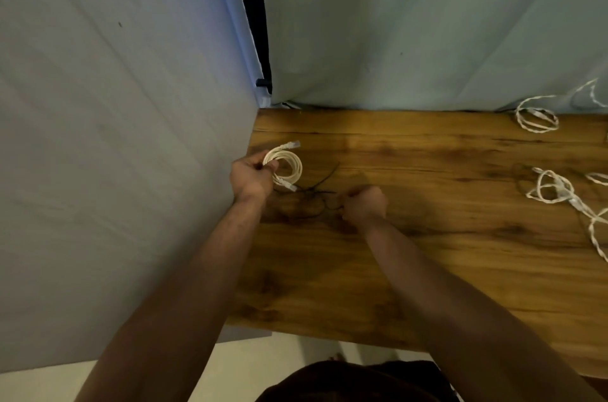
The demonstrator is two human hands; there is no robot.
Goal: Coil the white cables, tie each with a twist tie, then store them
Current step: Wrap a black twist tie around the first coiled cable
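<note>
One coiled cable (296, 168) is in my left hand (253, 176), fingers clamped round the left side of the loop, just above the far-left corner of the desk (427, 270). Both plugs stick out, one at the top and one at the bottom. I'd expect it to be light and springy and to want to unwind, so the grip has to cross all turns at once, not a single strand. Keep pressure off the plugs, since the clips are probably brittle. My right hand (363, 204) is low over the desk, fingers curled together at the edge of the black twist ties (312, 194). They look pinched on one of them, but blur makes that a judgement. The ties should be thin, near weightless and quick to tangle, so take one by its end and draw it clear. Best wrap spot is across the whole bundle, opposite my left grip. Loose cables (559, 186) lie well apart on the right, uncoiled and floppy.
</note>
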